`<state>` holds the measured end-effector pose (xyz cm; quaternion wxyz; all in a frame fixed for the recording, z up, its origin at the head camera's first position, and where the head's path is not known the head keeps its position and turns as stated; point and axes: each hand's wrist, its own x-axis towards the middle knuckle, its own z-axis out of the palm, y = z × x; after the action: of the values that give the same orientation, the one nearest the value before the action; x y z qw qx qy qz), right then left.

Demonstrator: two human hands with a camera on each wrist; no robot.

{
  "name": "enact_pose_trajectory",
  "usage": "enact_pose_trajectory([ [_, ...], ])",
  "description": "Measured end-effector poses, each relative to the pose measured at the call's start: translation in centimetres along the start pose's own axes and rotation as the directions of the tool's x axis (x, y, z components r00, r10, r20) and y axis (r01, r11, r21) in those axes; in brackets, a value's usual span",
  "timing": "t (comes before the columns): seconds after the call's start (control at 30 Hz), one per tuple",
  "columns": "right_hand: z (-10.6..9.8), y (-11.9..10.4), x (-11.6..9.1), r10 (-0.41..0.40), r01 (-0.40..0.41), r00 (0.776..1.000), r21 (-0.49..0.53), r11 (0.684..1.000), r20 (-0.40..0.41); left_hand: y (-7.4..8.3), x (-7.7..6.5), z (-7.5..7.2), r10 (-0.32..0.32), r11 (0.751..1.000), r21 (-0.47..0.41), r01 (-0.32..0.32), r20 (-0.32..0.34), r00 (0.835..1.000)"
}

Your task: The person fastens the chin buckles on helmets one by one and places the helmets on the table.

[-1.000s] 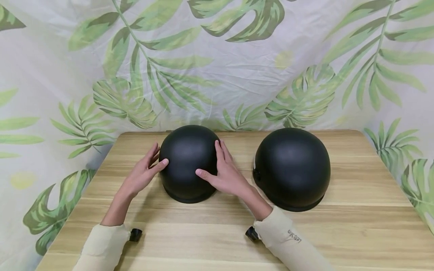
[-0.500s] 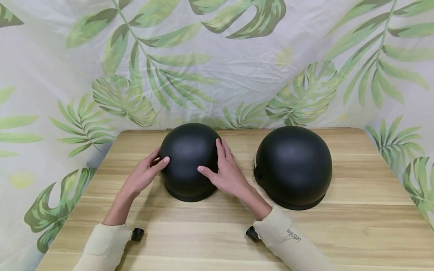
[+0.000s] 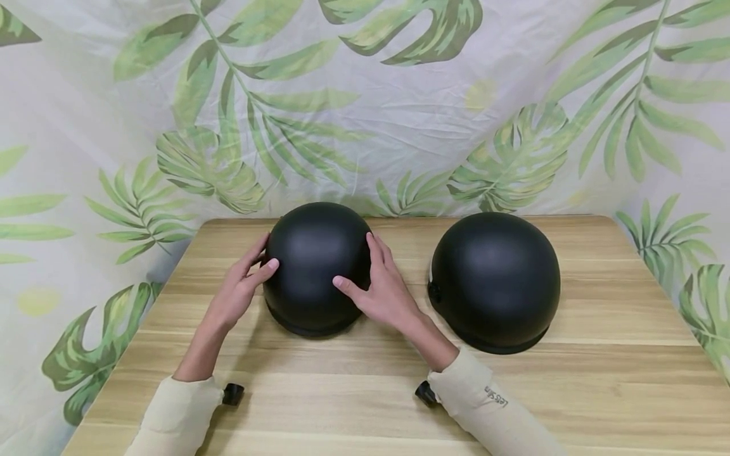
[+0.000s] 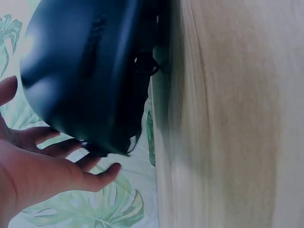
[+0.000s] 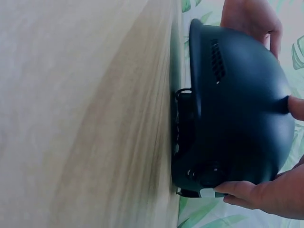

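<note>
A matte black helmet [image 3: 313,269] stands dome up on the left half of the wooden table, held from both sides. My left hand [image 3: 235,290] holds its left side, thumb on the shell and fingers round the far edge. On the opposite side, my right hand [image 3: 384,294] spreads thumb and fingers over the shell. A slotted vent [image 5: 217,61] and a round knob [image 5: 209,175] show on the helmet's side in the right wrist view. Its rim is tilted to the tabletop there, with a strap loop [image 4: 148,66] beneath it in the left wrist view.
A second black helmet [image 3: 495,282] rests dome up on the right part of the table [image 3: 342,405], close beside my right forearm. A leaf-printed cloth [image 3: 399,126] hangs behind the table and along both sides.
Between my hands, the left helmet has turned and tilted slightly, its lower rim shifting left. My left fingers have moved slightly farther up along its side. The right helmet stays put.
</note>
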<state>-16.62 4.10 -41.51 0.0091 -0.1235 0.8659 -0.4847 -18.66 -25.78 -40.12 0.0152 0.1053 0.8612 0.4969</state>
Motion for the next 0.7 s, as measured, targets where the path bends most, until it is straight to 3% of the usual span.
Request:
enact_pose_trajectory([
  [0.17,0.3,0.0,0.0,-0.013,0.013,1.000,0.010,1.000,-0.020,0.3,-0.1,-0.1,0.054,0.997,-0.055,-0.057,-0.061,0.997],
  [0.37,0.6,0.0,0.0,-0.019,0.019,1.000,0.017,1.000,-0.024,0.9,-0.2,-0.4,0.080,0.995,-0.053,-0.085,-0.100,0.992],
  [0.7,0.6,0.0,-0.1,-0.008,0.009,1.000,0.029,1.000,-0.022,1.1,-0.2,-0.4,0.109,0.986,-0.116,-0.122,-0.112,0.988],
])
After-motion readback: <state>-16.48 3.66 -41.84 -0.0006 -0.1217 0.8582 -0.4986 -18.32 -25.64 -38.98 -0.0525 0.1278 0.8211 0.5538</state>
